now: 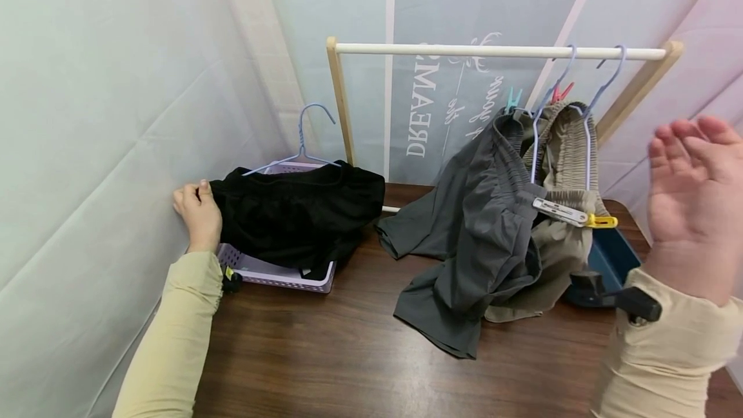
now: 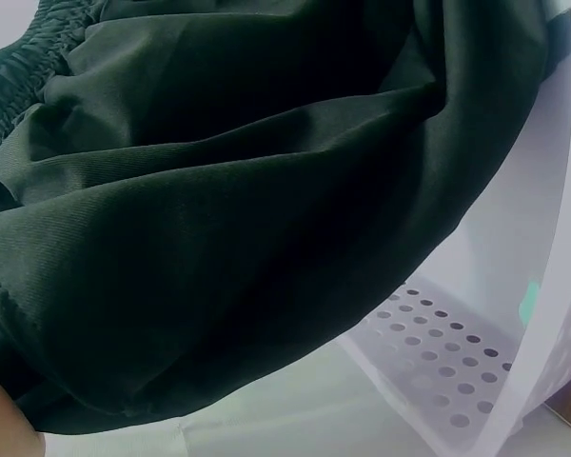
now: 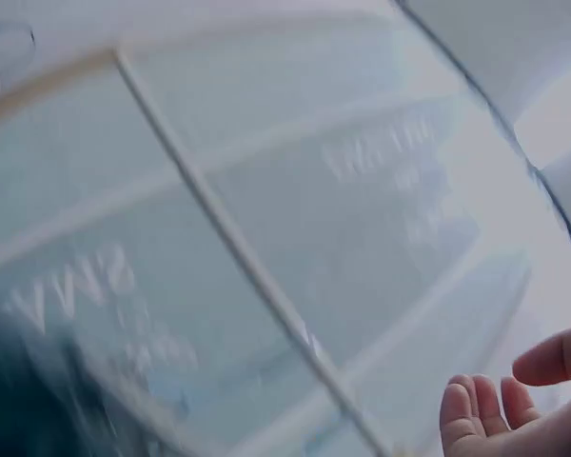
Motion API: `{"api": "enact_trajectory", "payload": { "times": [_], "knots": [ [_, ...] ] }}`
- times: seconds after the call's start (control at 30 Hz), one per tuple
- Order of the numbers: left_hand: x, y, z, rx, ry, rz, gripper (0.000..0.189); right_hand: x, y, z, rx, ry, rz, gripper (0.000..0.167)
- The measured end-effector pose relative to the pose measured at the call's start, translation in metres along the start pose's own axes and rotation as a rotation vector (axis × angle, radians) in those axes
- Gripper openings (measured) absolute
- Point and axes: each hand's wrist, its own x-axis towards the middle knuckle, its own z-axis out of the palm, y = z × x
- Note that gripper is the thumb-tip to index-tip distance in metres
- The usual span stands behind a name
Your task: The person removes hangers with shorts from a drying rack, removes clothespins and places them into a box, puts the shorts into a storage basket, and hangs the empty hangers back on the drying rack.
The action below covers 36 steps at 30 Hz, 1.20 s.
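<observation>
In the head view my left hand (image 1: 198,211) pinches the left end of a black garment (image 1: 296,211), whose gathered elastic waistband (image 2: 38,67) shows in the left wrist view. A light blue wire hanger (image 1: 301,147) sticks up from the garment, its lower part hidden in the cloth and its hook off the rod. Beneath lies a lilac perforated basket (image 1: 278,278). My right hand (image 1: 693,192) is raised at the far right, fingers loosely bent and holding nothing. Nearest to it hang beige elastic-waist bottoms (image 1: 571,147) and dark grey shorts (image 1: 493,211).
A white rod (image 1: 499,51) on wooden posts spans the back and carries two blue hangers (image 1: 604,92). Teal, red and yellow clothespins (image 1: 600,221) are on the hung clothes. A dark blue bin (image 1: 615,263) stands behind them on the brown table (image 1: 325,353). Pale curtain walls surround it.
</observation>
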Motion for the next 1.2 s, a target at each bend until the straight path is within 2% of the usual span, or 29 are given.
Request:
{"api": "enact_trajectory", "payload": {
  "times": [0.17,0.27,0.37,0.5,0.57,0.7,0.8,0.87,1.07,1.2],
  "knots": [
    [0.003,-0.001,-0.002,-0.016,0.031,0.01,0.029,-0.034,0.04,0.034,-0.097,-0.209,0.081,0.024],
    [0.004,-0.001,-0.004,-0.023,0.048,0.015,0.03,-0.055,0.068,0.045,-0.274,-0.35,0.118,0.024],
    [0.005,0.001,-0.006,-0.025,0.049,0.017,0.032,-0.07,0.099,0.054,-0.571,-0.458,0.136,0.025],
    [0.005,0.004,-0.008,-0.024,0.032,0.018,0.033,-0.08,0.146,0.058,-1.036,-0.525,0.188,0.025],
    [0.005,0.005,-0.008,-0.022,0.021,0.03,0.032,-0.081,0.172,0.053,-1.226,-0.563,0.256,0.027],
    [0.003,0.007,-0.008,-0.017,-0.001,0.064,0.03,-0.081,0.221,0.034,-1.472,-0.629,0.431,0.034],
    [0.0,0.008,-0.009,0.0,-0.021,0.084,0.029,-0.08,0.249,0.018,-1.566,-0.63,0.529,0.033],
    [-0.002,0.01,-0.009,0.01,-0.034,0.105,0.03,-0.077,0.263,0.01,-1.6,-0.624,0.545,0.034],
    [-0.005,0.017,-0.01,0.009,-0.061,0.163,0.032,-0.063,0.286,-0.001,-1.637,-0.638,0.475,0.036],
    [-0.005,0.019,-0.01,-0.018,-0.073,0.181,0.032,-0.054,0.296,-0.007,-1.701,-0.697,0.466,0.045]
  ]
}}
